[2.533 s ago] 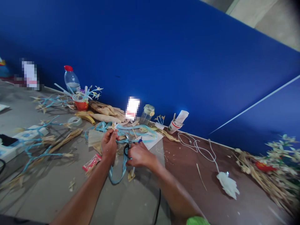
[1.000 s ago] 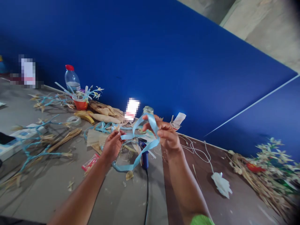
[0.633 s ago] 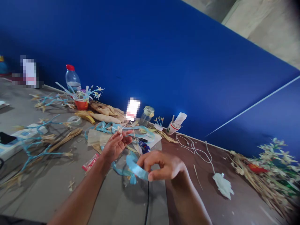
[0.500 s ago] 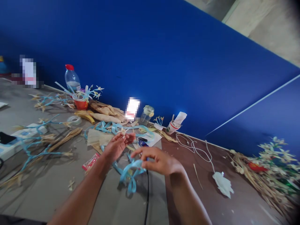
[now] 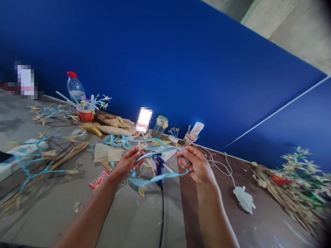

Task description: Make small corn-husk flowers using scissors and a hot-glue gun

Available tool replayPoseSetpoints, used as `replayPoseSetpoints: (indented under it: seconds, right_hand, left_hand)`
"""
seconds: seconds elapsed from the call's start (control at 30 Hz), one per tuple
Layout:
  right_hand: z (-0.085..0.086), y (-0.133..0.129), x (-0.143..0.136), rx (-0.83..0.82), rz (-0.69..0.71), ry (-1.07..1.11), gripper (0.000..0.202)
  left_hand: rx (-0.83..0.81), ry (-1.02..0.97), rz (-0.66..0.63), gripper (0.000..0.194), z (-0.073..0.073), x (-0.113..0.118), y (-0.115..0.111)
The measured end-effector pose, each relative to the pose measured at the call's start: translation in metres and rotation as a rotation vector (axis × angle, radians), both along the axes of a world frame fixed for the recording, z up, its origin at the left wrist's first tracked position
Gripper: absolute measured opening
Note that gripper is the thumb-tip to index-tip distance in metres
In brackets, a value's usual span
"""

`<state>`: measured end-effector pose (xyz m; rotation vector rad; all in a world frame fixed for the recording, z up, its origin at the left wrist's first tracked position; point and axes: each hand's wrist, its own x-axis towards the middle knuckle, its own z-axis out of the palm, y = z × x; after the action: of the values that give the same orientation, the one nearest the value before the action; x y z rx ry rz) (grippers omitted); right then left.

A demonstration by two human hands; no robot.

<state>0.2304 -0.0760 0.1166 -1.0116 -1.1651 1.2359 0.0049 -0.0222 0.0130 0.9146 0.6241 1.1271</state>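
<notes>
A light blue ribbon (image 5: 157,179) stretches between my two hands over the table, with one strand running above and a looser loop hanging below. My left hand (image 5: 131,159) is closed, pinching the ribbon together with a small pale flower (image 5: 141,146) whose petals stick up past the fingertips. On the other side, my right hand (image 5: 194,162) has its fingers curled round the ribbon. Beneath the strands lies a blue glue gun (image 5: 159,168) with a white glue stick in it and a black cord. More blue ribbon (image 5: 111,139) lies loosely behind my left hand.
Blue-wrapped flower branches (image 5: 33,168) spread at the left by a white power strip (image 5: 38,144). A red cup (image 5: 86,116), a bottle (image 5: 75,88), a jar (image 5: 160,126) and a tissue cup (image 5: 190,138) stand along the blue partition (image 5: 155,62). Dried husks and white flowers (image 5: 305,168) lie right.
My right hand has taken hold of the ribbon and drawn it up and right, so it now spans both hands. The glue gun below is more exposed.
</notes>
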Motion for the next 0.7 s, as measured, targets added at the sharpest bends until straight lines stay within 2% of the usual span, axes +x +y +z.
replayPoseSetpoints:
  seconds: [0.1, 0.17, 0.23, 0.3, 0.33, 0.4, 0.43, 0.47, 0.53, 0.6, 0.67, 0.7]
  right_hand:
    - [0.003, -0.024, 0.029, 0.043, 0.095, 0.03, 0.027]
    - [-0.001, -0.039, 0.049, 0.102, 0.223, 0.0, 0.026]
    - [-0.005, -0.049, 0.067, 0.177, 0.397, -0.1, 0.027]
    - [-0.008, -0.053, 0.08, 0.16, 0.65, -0.355, 0.03]
    - [-0.008, -0.053, 0.084, 0.123, 0.645, -0.506, 0.035]
    - [-0.007, -0.05, 0.083, 0.071, 0.386, -0.732, 0.045]
    - [-0.006, -0.047, 0.077, 0.058, 0.214, -0.773, 0.046]
    - [-0.007, -0.045, 0.067, 0.054, 0.108, -0.76, 0.045]
    - [-0.012, -0.039, 0.035, 0.072, 0.134, -0.601, 0.04]
    - [-0.026, -0.035, -0.008, 0.077, 0.162, -0.471, 0.036]
    - [-0.043, -0.031, -0.053, 0.054, 0.212, -0.46, 0.042]
    - [-0.052, -0.03, -0.073, 0.074, 0.192, -0.478, 0.049]
  left_hand:
    - [-0.024, 0.022, 0.079, 0.026, -0.003, -0.001, 0.005]
    - [-0.015, -0.01, 0.094, 0.025, -0.004, -0.001, 0.006]
    - [0.008, -0.063, 0.098, 0.024, -0.004, 0.001, 0.007]
    - [0.012, -0.11, 0.114, 0.024, -0.004, 0.003, 0.008]
    - [0.011, -0.12, 0.119, 0.024, -0.004, 0.004, 0.008]
    - [0.016, -0.112, 0.128, 0.025, -0.004, 0.006, 0.008]
    - [0.03, -0.097, 0.131, 0.025, -0.005, 0.007, 0.008]
    - [0.048, -0.07, 0.141, 0.025, -0.006, 0.008, 0.007]
    - [0.104, 0.018, 0.145, 0.023, -0.006, 0.01, 0.006]
    - [0.172, 0.128, 0.159, 0.022, -0.005, 0.011, 0.005]
    - [0.211, 0.23, 0.2, 0.021, -0.003, 0.011, 0.004]
    - [0.223, 0.263, 0.224, 0.02, -0.002, 0.011, 0.003]
